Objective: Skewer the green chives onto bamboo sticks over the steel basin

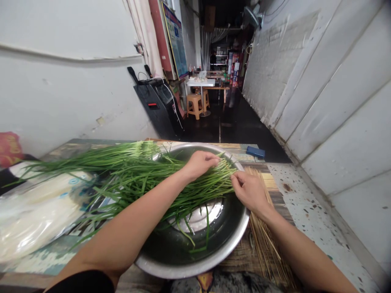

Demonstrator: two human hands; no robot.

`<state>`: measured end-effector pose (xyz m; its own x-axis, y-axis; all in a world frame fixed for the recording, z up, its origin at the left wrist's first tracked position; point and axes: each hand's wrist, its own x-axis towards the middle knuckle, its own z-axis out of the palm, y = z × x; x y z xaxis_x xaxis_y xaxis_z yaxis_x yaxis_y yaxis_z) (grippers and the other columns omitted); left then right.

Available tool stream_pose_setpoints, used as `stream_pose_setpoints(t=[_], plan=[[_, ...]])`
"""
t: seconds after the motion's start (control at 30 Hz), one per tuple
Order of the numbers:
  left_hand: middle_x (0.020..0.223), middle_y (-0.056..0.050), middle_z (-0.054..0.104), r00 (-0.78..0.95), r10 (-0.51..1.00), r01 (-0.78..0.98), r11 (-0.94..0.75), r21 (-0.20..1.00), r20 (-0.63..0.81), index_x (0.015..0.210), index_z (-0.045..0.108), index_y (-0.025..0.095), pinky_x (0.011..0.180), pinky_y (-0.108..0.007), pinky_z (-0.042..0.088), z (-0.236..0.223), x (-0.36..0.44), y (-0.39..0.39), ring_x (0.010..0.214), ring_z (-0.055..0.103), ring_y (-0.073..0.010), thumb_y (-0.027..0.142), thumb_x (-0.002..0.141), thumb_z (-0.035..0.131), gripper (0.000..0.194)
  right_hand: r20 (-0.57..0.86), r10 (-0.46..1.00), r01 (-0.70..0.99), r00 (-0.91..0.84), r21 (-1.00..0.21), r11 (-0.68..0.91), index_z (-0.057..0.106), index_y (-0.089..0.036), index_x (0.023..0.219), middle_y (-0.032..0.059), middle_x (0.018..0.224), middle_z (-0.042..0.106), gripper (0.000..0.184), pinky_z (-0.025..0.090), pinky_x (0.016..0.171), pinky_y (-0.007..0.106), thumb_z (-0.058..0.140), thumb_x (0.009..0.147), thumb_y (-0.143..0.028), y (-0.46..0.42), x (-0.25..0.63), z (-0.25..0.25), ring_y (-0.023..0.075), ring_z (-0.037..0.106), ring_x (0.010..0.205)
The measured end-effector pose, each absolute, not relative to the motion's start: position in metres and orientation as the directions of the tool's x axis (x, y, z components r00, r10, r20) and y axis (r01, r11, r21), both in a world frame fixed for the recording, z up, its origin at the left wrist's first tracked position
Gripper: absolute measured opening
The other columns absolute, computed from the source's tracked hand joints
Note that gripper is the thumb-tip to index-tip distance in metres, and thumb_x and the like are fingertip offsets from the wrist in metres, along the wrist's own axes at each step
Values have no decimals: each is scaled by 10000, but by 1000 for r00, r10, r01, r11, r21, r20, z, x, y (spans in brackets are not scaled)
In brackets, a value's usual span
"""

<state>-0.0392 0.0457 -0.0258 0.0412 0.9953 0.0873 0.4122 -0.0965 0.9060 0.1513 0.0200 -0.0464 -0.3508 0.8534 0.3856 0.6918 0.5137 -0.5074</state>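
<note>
A thick bundle of garlic chives lies across a wide steel basin, with the leaves trailing over its left side and the pale stem ends at its right. My left hand is closed over the stems near those ends, its fingers pinching some of them. At the right rim my right hand has thumb and fingers pressed together on the stem tips; whether a thin stick is also between them is hidden. A few loose leaves hang down inside the basin. Thin bamboo skewers lie beneath and beside my right forearm.
Clear plastic bags with white contents sit left on the wooden table. Another chive bunch lies behind. A blue box is near the far edge. Beyond stand a black machine, a white table and stools.
</note>
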Motion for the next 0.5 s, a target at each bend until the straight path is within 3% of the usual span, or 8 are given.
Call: stream_pose_setpoints(t=[0.5], plan=[[699,-34,678,54,998,377,-62,924,45,802,708,105,640,-231,431,-25,-36,44,626,559,-114,239,703,587,205,381,856,701,-349,-501,508,460,-191,551,-24,477,455,322,225,483,237,418,853,-295,20,151,-46,101,385,449]])
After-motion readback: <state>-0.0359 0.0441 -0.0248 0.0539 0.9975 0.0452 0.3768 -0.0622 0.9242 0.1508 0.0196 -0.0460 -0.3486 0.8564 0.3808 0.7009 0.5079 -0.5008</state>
